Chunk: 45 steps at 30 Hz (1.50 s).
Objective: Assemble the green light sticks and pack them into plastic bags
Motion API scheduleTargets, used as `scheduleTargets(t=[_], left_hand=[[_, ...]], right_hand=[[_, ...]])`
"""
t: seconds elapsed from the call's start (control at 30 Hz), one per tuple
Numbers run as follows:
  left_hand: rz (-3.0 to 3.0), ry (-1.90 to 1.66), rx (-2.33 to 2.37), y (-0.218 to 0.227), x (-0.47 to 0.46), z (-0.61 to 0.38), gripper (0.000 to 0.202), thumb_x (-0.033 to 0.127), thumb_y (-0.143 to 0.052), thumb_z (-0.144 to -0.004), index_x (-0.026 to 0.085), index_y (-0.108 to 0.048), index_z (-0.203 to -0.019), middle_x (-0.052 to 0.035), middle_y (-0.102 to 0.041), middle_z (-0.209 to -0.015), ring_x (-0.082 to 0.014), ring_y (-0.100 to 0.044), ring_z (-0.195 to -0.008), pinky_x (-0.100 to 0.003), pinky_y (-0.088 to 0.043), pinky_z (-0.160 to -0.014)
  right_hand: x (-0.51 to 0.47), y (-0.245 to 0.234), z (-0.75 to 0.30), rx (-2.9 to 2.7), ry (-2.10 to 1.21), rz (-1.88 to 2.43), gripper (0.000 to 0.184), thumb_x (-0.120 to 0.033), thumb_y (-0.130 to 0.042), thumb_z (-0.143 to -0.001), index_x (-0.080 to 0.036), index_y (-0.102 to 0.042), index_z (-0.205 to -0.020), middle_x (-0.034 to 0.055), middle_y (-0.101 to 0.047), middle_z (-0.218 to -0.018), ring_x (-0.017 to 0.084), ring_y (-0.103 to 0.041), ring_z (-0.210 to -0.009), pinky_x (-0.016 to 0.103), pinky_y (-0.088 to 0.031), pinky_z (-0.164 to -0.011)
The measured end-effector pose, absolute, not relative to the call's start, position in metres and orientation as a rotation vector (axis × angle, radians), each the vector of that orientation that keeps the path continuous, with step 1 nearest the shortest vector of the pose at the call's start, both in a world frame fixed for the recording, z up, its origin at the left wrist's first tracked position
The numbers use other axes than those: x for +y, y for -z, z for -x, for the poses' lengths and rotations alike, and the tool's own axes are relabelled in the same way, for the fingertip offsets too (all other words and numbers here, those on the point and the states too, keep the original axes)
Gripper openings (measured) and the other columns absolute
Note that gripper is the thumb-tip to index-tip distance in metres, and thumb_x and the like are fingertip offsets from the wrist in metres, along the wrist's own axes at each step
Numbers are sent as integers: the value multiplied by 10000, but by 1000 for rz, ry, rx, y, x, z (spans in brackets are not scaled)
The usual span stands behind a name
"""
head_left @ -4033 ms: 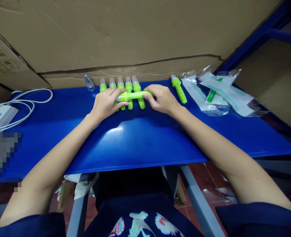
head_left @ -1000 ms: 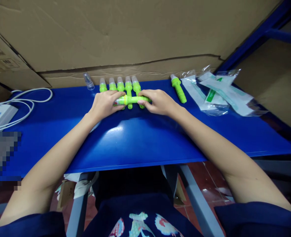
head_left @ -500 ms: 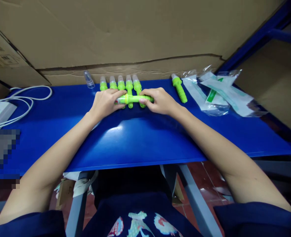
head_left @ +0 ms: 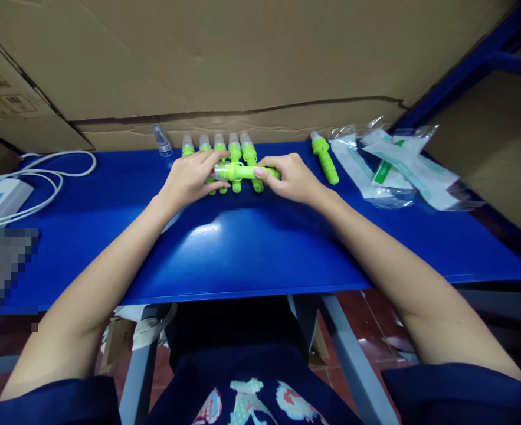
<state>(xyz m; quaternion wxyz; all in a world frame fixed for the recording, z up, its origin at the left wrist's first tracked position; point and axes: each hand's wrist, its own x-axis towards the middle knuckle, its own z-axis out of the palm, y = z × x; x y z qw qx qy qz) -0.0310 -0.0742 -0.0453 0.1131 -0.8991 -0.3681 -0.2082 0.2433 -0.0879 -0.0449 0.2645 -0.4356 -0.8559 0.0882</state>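
A bright green plastic stick with a clear cap (head_left: 245, 172) lies level across the space between my hands. The thumb and fingers of my right hand (head_left: 289, 176) are closed on its green end. My left hand (head_left: 192, 176) is curled around the clear cap, thumb below and fingers above, in a loose hold. Just behind, several similar green sticks (head_left: 248, 154) stand in a row, clear tips toward the cardboard; my left hand hides parts of some. To their left is a loose clear cap (head_left: 161, 140).
Right of the row lies another green stick with a ribbed grip (head_left: 325, 158). Clear plastic packets (head_left: 390, 165) overlap at the right. A white cable (head_left: 56, 171) coils beside a white device (head_left: 6, 198) at left. Cardboard (head_left: 242, 59) walls off the back of the blue table (head_left: 251, 248).
The thumb and fingers of my left hand have spread slightly around the clear cap. My right hand keeps its grip on the green end. The whole view has shifted a little.
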Motion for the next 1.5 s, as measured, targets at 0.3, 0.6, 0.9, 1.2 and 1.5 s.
scheduleTargets(t=[0.3,0.6,0.9,1.2,1.5], left_hand=[[2565,604,-1131,46,-60,51,515,574,-583,-1030,134,-706,-1268,-159,-773,-1131,-343,-743,-1038,-417,-555,-893],[2555,546,-1106,51,-60,50,518,576,-572,-1025,139,-753,-1238,-158,-804,-1058,-326,-769,-961,-394,-563,-817],[2563,540,-1214,48,-69,41,572,564,-516,-1032,140,-662,-1386,-163,-791,-1115,-343,-761,-1008,-400,-552,-847],[2604,819,-1249,51,-66,42,672,715,-387,-1042,167,-651,-1329,-129,-769,-1018,-273,-725,-889,-376,-541,-865],[2624,903,-1290,49,-70,41,729,649,-186,-1092,142,-481,-1526,-142,-767,-1061,-276,-753,-932,-374,-554,-863]], right_hand=[[-84,37,-252,-2232,-322,1257,618,-631,-394,-1038,-187,-557,-641,19,-485,-590,141,-407,-602,326,-284,-642],[-86,45,-254,-2383,14,1256,408,-478,-665,-934,-191,-689,-1222,110,-749,-1071,266,-652,-886,319,-393,-732],[-76,53,-259,-2453,3,1121,391,-482,-570,-998,-165,-703,-1185,188,-647,-1228,334,-619,-1072,456,-497,-945],[-83,53,-246,-2497,-134,1127,320,-371,-388,-1029,-172,-625,-1111,204,-681,-1109,326,-600,-1056,449,-470,-962],[-80,53,-245,-2340,-321,1098,379,-531,-250,-1061,-255,-353,-823,81,-571,-825,224,-534,-792,366,-424,-795]])
